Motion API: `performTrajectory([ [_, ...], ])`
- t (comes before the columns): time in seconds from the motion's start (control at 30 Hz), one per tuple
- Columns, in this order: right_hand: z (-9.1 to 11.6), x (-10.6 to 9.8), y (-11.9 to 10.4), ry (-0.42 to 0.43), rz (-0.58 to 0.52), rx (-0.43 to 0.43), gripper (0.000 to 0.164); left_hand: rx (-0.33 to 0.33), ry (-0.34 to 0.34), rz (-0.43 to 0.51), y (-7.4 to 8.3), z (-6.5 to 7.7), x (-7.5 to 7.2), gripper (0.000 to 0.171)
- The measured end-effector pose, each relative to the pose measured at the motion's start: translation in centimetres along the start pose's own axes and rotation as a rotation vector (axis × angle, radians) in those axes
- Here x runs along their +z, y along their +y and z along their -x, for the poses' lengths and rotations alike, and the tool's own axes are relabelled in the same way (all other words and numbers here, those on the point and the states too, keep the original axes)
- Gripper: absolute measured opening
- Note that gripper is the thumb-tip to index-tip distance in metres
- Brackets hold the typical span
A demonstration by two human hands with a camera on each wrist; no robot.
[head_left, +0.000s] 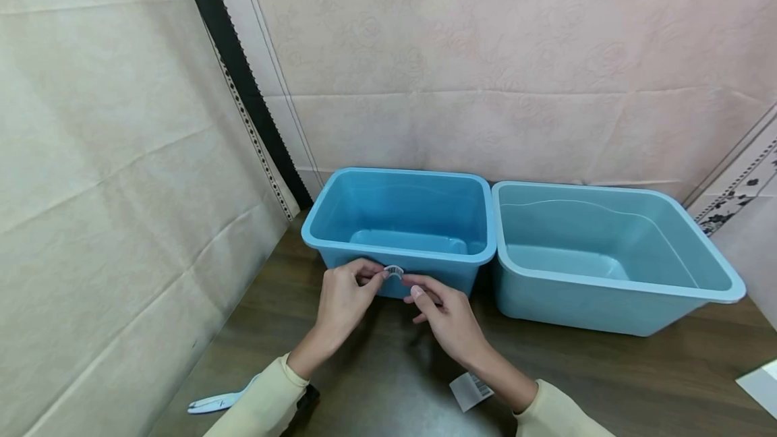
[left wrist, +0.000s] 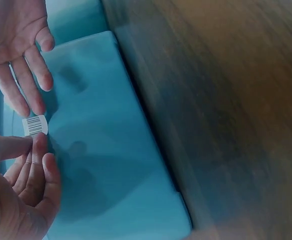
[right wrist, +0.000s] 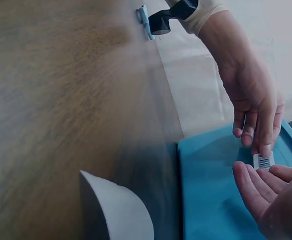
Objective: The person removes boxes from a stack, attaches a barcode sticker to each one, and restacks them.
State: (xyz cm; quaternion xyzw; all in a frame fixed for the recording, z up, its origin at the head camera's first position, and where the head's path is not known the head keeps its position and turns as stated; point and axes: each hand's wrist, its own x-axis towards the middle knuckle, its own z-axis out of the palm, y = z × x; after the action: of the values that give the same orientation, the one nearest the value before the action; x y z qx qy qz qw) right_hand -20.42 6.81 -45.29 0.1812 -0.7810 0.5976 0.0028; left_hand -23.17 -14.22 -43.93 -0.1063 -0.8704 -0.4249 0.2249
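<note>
A small white barcode sticker (head_left: 394, 270) is held bowed in front of the front wall of a blue plastic bin (head_left: 394, 254). My left hand (head_left: 346, 295) pinches one end of it between thumb and fingertips. My right hand (head_left: 446, 315) is at the sticker's other end with its fingers extended and the thumb apart. In the left wrist view, the right fingertips reach the edge of the sticker (left wrist: 35, 125); whether they touch it I cannot tell. The right wrist view shows the sticker (right wrist: 263, 161) between both hands, over the bin wall (right wrist: 211, 190).
A paler blue-green bin (head_left: 607, 285) stands against the first one's right side. Below my right wrist lies a white paper piece with a barcode (head_left: 470, 391). A slim pale blue object (head_left: 215, 402) lies by my left sleeve. A white sheet corner (head_left: 761, 383) shows at far right.
</note>
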Motion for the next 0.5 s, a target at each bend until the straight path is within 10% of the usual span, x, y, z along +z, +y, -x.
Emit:
performTrajectory([
  [0.5,0.04,-0.33,0.21,-0.011,-0.007,0.002,0.039,0.037,0.027,-0.090,-0.52,-0.25,0.07,0.014],
])
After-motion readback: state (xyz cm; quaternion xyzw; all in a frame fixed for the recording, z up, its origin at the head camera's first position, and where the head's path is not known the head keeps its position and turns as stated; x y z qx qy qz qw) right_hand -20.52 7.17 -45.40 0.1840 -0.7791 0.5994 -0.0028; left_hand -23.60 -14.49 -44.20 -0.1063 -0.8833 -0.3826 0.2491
